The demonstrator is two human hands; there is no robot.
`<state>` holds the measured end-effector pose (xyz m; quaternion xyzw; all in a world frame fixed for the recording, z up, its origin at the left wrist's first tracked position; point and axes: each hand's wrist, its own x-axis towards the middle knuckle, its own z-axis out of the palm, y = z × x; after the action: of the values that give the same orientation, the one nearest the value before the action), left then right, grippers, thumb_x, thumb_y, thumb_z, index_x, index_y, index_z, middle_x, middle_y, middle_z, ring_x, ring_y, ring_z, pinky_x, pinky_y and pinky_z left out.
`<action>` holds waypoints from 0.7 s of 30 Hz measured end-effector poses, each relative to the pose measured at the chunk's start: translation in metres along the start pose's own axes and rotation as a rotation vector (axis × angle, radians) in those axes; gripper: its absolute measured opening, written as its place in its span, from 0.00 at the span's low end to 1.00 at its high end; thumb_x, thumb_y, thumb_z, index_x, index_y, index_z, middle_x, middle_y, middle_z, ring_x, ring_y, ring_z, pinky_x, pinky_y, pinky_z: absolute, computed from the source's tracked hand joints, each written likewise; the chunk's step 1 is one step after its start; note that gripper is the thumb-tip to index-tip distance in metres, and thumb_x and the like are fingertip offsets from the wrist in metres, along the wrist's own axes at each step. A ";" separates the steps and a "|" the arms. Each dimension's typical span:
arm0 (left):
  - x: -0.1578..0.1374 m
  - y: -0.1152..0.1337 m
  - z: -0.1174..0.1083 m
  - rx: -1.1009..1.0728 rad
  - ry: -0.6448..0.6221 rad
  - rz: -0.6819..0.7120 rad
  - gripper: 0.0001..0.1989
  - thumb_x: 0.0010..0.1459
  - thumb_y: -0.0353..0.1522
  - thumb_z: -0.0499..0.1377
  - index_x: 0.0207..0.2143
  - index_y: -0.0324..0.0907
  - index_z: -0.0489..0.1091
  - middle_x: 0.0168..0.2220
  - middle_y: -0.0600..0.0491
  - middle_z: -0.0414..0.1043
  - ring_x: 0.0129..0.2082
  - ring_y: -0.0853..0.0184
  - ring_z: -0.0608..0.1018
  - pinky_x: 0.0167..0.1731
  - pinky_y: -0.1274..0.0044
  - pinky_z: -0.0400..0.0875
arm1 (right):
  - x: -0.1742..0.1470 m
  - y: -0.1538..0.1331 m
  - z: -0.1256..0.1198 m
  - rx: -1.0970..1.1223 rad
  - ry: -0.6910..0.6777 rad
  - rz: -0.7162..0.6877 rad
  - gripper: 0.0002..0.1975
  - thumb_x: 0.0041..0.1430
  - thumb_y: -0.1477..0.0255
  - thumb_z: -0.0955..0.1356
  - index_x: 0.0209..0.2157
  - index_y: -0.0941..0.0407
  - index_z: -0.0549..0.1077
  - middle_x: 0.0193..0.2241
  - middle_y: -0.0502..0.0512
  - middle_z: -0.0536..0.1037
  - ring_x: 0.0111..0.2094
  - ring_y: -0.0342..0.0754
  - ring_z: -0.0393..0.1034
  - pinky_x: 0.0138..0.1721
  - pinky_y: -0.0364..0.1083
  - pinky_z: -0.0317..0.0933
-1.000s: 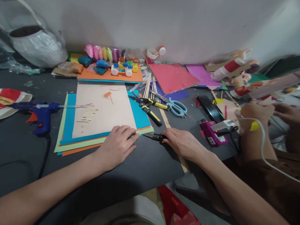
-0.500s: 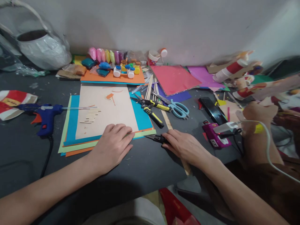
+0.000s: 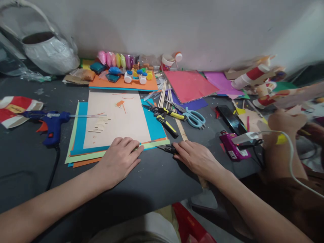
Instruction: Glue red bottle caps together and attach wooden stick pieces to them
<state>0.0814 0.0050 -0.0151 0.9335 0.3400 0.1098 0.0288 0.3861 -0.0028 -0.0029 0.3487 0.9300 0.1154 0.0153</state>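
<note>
Left hand (image 3: 121,158) has slid left along the paper (image 3: 83,158), its hold unclear; right hand (image 3: 196,155) clasps the black tool (image 3: 167,148), tip pointing left.

This looks like a craft workspace, though whether it belongs to a home or a classroom cannot be told. A dark table (image 3: 157,179) stands against a plain wall (image 3: 202,30), crowded with making supplies: a blue glue gun (image 3: 52,126), a stack of coloured sheets (image 3: 155,130), blue-handled scissors (image 3: 194,118), yellow-and-black pliers (image 3: 168,127), thin wooden sticks (image 3: 163,96), bright plastic-wrapped packets (image 3: 111,59) and small lidded pots (image 3: 128,77). Paper scraps (image 3: 120,103) lie about, and a co-worker's hand (image 3: 283,123) shares the table.
</note>
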 end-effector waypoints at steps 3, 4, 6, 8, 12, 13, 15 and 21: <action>0.000 0.000 0.000 -0.008 0.000 -0.011 0.14 0.66 0.32 0.54 0.51 0.38 0.71 0.45 0.46 0.73 0.44 0.56 0.70 0.40 0.66 0.60 | 0.000 0.000 -0.001 -0.009 -0.006 -0.017 0.17 0.72 0.67 0.58 0.47 0.64 0.70 0.32 0.57 0.73 0.32 0.50 0.66 0.31 0.48 0.56; 0.000 0.000 0.000 -0.012 -0.001 -0.013 0.14 0.66 0.32 0.54 0.51 0.38 0.71 0.45 0.46 0.73 0.44 0.56 0.70 0.40 0.66 0.60 | 0.000 0.000 -0.002 -0.013 -0.011 -0.018 0.17 0.73 0.67 0.57 0.47 0.64 0.70 0.32 0.57 0.73 0.32 0.50 0.66 0.31 0.48 0.56; -0.001 0.000 0.000 -0.019 -0.001 -0.015 0.14 0.66 0.32 0.54 0.51 0.38 0.71 0.45 0.46 0.73 0.45 0.56 0.70 0.40 0.66 0.60 | 0.000 0.000 -0.003 -0.016 -0.016 -0.015 0.17 0.73 0.67 0.57 0.47 0.63 0.70 0.32 0.57 0.73 0.32 0.50 0.66 0.31 0.48 0.55; -0.001 0.000 0.000 -0.021 -0.002 -0.014 0.14 0.66 0.32 0.54 0.51 0.38 0.71 0.45 0.46 0.73 0.45 0.56 0.70 0.40 0.66 0.60 | 0.000 0.000 -0.003 -0.019 -0.013 -0.005 0.17 0.73 0.66 0.57 0.47 0.63 0.71 0.32 0.57 0.73 0.31 0.50 0.66 0.30 0.48 0.55; 0.000 -0.002 0.000 -0.018 -0.014 -0.010 0.15 0.67 0.33 0.53 0.53 0.39 0.70 0.46 0.46 0.72 0.45 0.56 0.69 0.41 0.66 0.61 | 0.001 0.000 -0.002 -0.023 -0.016 0.019 0.17 0.72 0.66 0.58 0.47 0.63 0.71 0.32 0.57 0.73 0.32 0.50 0.66 0.31 0.48 0.56; 0.001 -0.002 0.000 -0.018 -0.020 -0.010 0.15 0.67 0.33 0.53 0.53 0.39 0.69 0.46 0.45 0.72 0.45 0.55 0.69 0.41 0.66 0.61 | 0.001 0.000 -0.001 -0.020 -0.014 0.016 0.17 0.72 0.66 0.58 0.48 0.63 0.71 0.32 0.57 0.73 0.32 0.50 0.66 0.31 0.48 0.56; 0.002 -0.002 0.000 -0.013 -0.035 -0.013 0.16 0.67 0.34 0.53 0.54 0.40 0.69 0.47 0.45 0.72 0.45 0.55 0.69 0.41 0.65 0.61 | 0.002 0.001 -0.001 -0.015 -0.010 0.005 0.17 0.72 0.66 0.58 0.48 0.63 0.71 0.32 0.57 0.72 0.32 0.50 0.66 0.31 0.48 0.56; 0.004 -0.001 0.000 -0.003 -0.053 -0.025 0.16 0.67 0.34 0.53 0.54 0.41 0.68 0.47 0.44 0.72 0.45 0.55 0.69 0.41 0.65 0.62 | -0.001 0.004 -0.003 0.017 -0.017 -0.037 0.16 0.72 0.66 0.58 0.47 0.63 0.70 0.31 0.56 0.72 0.31 0.49 0.66 0.30 0.48 0.56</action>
<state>0.0839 0.0079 -0.0149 0.9317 0.3508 0.0850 0.0406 0.3889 -0.0013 0.0011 0.3325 0.9371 0.1042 0.0223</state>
